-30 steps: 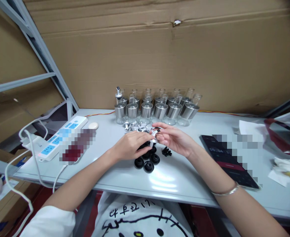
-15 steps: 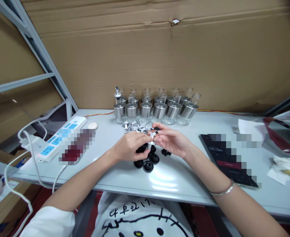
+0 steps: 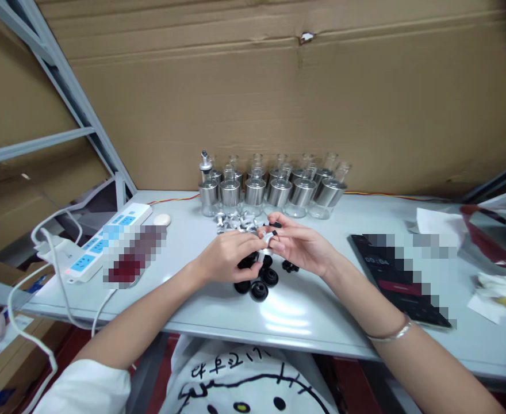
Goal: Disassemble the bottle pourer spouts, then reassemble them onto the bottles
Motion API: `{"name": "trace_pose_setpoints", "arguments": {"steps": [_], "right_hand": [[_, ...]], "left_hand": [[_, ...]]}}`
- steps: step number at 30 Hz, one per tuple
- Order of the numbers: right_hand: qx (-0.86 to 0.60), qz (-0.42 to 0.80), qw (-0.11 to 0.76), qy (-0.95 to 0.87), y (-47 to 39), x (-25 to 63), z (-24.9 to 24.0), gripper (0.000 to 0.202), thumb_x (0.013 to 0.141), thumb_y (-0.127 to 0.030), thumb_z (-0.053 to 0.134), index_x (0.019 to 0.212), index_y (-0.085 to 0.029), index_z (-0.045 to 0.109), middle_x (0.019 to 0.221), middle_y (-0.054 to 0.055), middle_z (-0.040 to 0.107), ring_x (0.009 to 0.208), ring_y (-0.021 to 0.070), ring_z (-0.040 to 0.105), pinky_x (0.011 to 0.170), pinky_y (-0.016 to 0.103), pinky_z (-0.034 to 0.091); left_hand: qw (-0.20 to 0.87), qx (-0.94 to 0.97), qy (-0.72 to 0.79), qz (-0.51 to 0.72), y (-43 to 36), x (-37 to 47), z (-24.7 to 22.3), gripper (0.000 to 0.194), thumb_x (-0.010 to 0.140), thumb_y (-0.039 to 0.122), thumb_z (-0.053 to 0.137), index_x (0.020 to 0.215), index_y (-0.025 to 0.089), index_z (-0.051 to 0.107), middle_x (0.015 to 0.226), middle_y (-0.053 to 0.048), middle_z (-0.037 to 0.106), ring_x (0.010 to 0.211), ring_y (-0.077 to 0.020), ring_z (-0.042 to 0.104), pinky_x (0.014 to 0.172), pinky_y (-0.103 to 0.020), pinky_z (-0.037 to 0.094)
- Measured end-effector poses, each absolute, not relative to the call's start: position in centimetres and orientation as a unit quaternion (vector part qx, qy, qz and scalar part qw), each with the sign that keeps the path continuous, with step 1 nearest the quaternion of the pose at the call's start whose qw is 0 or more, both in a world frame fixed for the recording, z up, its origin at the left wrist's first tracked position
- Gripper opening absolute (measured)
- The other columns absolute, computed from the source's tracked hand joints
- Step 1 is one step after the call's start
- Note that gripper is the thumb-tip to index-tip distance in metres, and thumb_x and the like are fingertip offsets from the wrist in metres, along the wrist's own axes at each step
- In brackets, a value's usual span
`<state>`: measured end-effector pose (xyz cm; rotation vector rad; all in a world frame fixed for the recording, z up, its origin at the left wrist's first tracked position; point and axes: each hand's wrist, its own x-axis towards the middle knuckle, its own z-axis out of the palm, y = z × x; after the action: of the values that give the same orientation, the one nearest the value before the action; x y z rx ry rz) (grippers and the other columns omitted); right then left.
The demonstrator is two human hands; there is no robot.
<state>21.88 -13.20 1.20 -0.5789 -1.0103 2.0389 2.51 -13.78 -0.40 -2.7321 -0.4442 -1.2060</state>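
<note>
My left hand (image 3: 227,256) and my right hand (image 3: 300,244) meet over the middle of the grey table (image 3: 305,310), both pinching one small silver spout part (image 3: 267,237) with a black tip. Under the hands lies a heap of black round caps (image 3: 257,282). A few small black plugs (image 3: 290,266) lie just right of the caps. Behind the hands is a pile of silver spout parts (image 3: 238,222), and farther back a row of glass bottles with metal collars (image 3: 274,190). The leftmost bottle (image 3: 205,184) carries a spout.
A white and blue power strip (image 3: 102,238) with cables lies at the left, with a small oval white object (image 3: 163,219) beside it. A dark phone (image 3: 397,282) lies at the right, with paper and a red-rimmed bag (image 3: 494,236) beyond. Cardboard walls the back.
Both hands have shifted very slightly and stay together on the small spout part; the view has barely moved.
</note>
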Motion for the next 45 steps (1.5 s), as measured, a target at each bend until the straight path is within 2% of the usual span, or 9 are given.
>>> {"name": "trace_pose_setpoints", "arguments": {"steps": [16, 20, 23, 27, 31, 35, 40, 45], "right_hand": [[-0.242, 0.778, 0.393, -0.426, -13.43, 21.88, 1.40, 0.024, 0.065, -0.016, 0.068, 0.076, -0.022, 0.048, 0.083, -0.001, 0.063, 0.052, 0.0060, 0.046, 0.058, 0.025, 0.042], [-0.251, 0.772, 0.417, -0.408, -13.46, 21.81, 1.46, 0.023, 0.064, -0.017, 0.072, 0.081, -0.023, 0.058, 0.084, -0.001, 0.064, 0.061, 0.0076, 0.053, 0.062, 0.024, 0.044], [-0.257, 0.761, 0.429, -0.414, -13.47, 21.86, 1.58, 0.029, 0.063, -0.020, 0.075, 0.090, -0.023, 0.065, 0.085, 0.000, 0.065, 0.068, 0.0100, 0.056, 0.067, 0.026, 0.045], [-0.279, 0.730, 0.415, -0.466, -13.40, 21.92, 1.51, 0.028, 0.062, -0.025, 0.077, 0.088, -0.021, 0.069, 0.068, -0.001, 0.060, 0.064, 0.0104, 0.052, 0.063, 0.026, 0.041], [-0.301, 0.692, 0.403, -0.517, -13.23, 21.78, 0.98, 0.020, 0.065, -0.032, 0.076, 0.078, -0.018, 0.068, 0.056, -0.005, 0.051, 0.055, 0.0081, 0.043, 0.060, 0.026, 0.036], [-0.326, 0.647, 0.407, -0.556, -13.24, 21.60, 0.71, 0.023, 0.066, -0.037, 0.075, 0.067, -0.018, 0.063, 0.049, -0.006, 0.046, 0.053, 0.0085, 0.039, 0.059, 0.027, 0.031], [-0.337, 0.619, 0.436, -0.560, -13.23, 21.69, 0.83, 0.024, 0.069, -0.037, 0.072, 0.063, -0.018, 0.059, 0.050, -0.006, 0.045, 0.054, 0.0090, 0.038, 0.059, 0.026, 0.030], [-0.353, 0.618, 0.467, -0.525, -12.85, 22.12, 0.96, 0.021, 0.068, -0.036, 0.071, 0.064, -0.019, 0.060, 0.056, -0.004, 0.045, 0.055, 0.0096, 0.037, 0.057, 0.026, 0.032]], "left_hand": [[0.065, -0.903, -0.140, -0.400, -13.79, 2.48, -0.49, 0.026, 0.078, 0.017, 0.052, 0.103, 0.017, 0.049, 0.088, -0.006, 0.069, 0.081, -0.0156, 0.067, 0.068, -0.027, 0.054], [0.072, -0.895, -0.145, -0.417, -13.67, 2.46, -0.47, 0.025, 0.079, 0.017, 0.051, 0.105, 0.017, 0.048, 0.089, -0.006, 0.069, 0.081, -0.0154, 0.067, 0.068, -0.027, 0.055], [0.070, -0.885, -0.152, -0.434, -13.60, 2.39, -0.43, 0.027, 0.080, 0.017, 0.051, 0.106, 0.017, 0.048, 0.089, -0.005, 0.069, 0.072, -0.0127, 0.066, 0.065, -0.026, 0.054], [0.061, -0.893, -0.166, -0.415, -13.57, 2.35, -0.37, 0.025, 0.081, 0.017, 0.049, 0.106, 0.018, 0.047, 0.088, -0.002, 0.069, 0.061, -0.0090, 0.063, 0.064, -0.024, 0.053], [0.062, -0.900, -0.163, -0.400, -13.51, 2.36, -0.38, 0.025, 0.082, 0.018, 0.050, 0.107, 0.018, 0.046, 0.088, -0.002, 0.069, 0.065, -0.0100, 0.064, 0.065, -0.025, 0.052], [0.044, -0.908, -0.177, -0.378, -13.49, 2.19, -0.47, 0.024, 0.084, 0.021, 0.050, 0.108, 0.019, 0.045, 0.086, -0.001, 0.068, 0.066, -0.0107, 0.064, 0.064, -0.025, 0.051], [-0.021, -0.916, -0.207, -0.343, -13.47, 1.75, -0.43, 0.045, 0.082, 0.036, 0.055, 0.119, 0.019, 0.036, 0.095, -0.005, 0.065, 0.074, -0.0153, 0.064, 0.069, -0.031, 0.051], [-0.057, -0.931, -0.243, -0.265, -13.41, 1.64, -0.03, 0.041, 0.075, 0.023, 0.048, 0.115, 0.017, 0.042, 0.097, -0.007, 0.062, 0.088, -0.0206, 0.061, 0.078, -0.036, 0.048]]}}
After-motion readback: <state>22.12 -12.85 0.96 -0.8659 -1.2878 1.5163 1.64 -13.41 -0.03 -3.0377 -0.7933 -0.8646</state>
